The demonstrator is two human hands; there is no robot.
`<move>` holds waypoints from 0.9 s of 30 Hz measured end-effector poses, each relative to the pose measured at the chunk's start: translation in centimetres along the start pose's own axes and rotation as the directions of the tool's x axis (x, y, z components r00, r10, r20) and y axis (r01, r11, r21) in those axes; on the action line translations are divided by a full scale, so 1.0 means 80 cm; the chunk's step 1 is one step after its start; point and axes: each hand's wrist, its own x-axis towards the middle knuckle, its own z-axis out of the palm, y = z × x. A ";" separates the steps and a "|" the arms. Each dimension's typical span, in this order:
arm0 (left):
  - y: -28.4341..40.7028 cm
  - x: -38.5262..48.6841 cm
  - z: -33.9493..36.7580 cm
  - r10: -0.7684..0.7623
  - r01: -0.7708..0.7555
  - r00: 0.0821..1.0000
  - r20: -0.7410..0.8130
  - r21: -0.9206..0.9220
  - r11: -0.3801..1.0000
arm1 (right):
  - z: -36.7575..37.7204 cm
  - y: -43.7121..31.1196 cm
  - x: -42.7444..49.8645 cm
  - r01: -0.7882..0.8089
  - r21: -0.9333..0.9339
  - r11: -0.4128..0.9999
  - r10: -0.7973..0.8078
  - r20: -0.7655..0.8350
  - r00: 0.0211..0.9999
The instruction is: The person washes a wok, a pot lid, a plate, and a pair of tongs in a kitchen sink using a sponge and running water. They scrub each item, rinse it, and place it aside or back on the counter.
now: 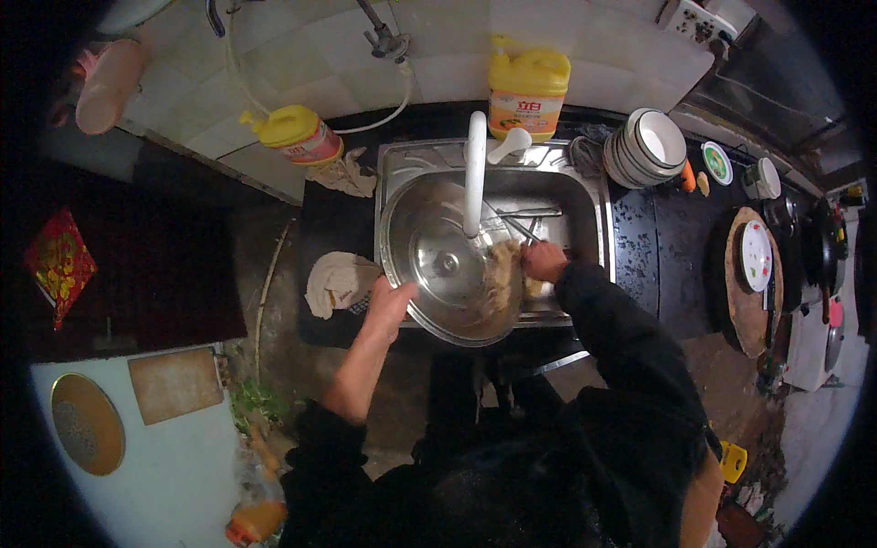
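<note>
A wide stainless steel basin (pixel 447 301) rests tilted in the sink (pixel 590 198), overlapping its front edge. My left hand (pixel 392 306) grips the basin's rim at the lower left. Against the basin's right inner wall, my right hand (pixel 545 261) holds a tan, fibrous scrubber (pixel 503 270), probably a loofah; the fingers' far side is hidden. Above the basin arches a white faucet spout (pixel 474 178). Metal utensils with dark handles (pixel 527 214) lie in the sink behind my right hand.
Yellow-capped detergent jugs (pixel 529 96) (pixel 301 137) stand behind the sink. Stacked bowls (pixel 640 147) sit at the back right. A beige cloth (pixel 339 277) lies left of the basin. Farther right, a white plate (pixel 756 255) rests on a round wooden chopping board (pixel 743 322).
</note>
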 end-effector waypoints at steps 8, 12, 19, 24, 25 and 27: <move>-0.005 0.005 0.031 -0.107 0.108 0.993 0.053 -0.021 0.994 | -0.047 -0.135 0.030 0.408 0.278 0.870 -0.336 -0.274 0.901; -0.028 0.012 0.008 -0.130 0.125 0.991 -0.041 -0.113 0.986 | -0.050 -0.124 0.017 0.439 0.554 0.708 -0.256 -0.378 0.890; -0.021 0.000 -0.014 -0.067 0.054 0.987 -0.145 -0.091 0.994 | -0.155 0.004 0.007 0.442 0.468 0.765 -0.026 -0.664 0.747; -0.030 0.002 -0.017 -0.124 0.112 0.986 -0.114 -0.102 0.988 | -0.149 0.107 0.032 -0.083 -0.013 0.996 0.038 -0.809 0.587; -0.020 -0.006 -0.008 -0.134 0.119 0.983 -0.127 -0.115 0.986 | -0.135 0.114 0.035 -0.246 -0.081 0.966 0.095 -0.774 0.626; -0.016 -0.012 -0.005 -0.136 0.116 0.979 -0.150 -0.137 0.984 | -0.120 0.125 0.044 -0.297 -0.262 0.918 0.067 -0.637 0.768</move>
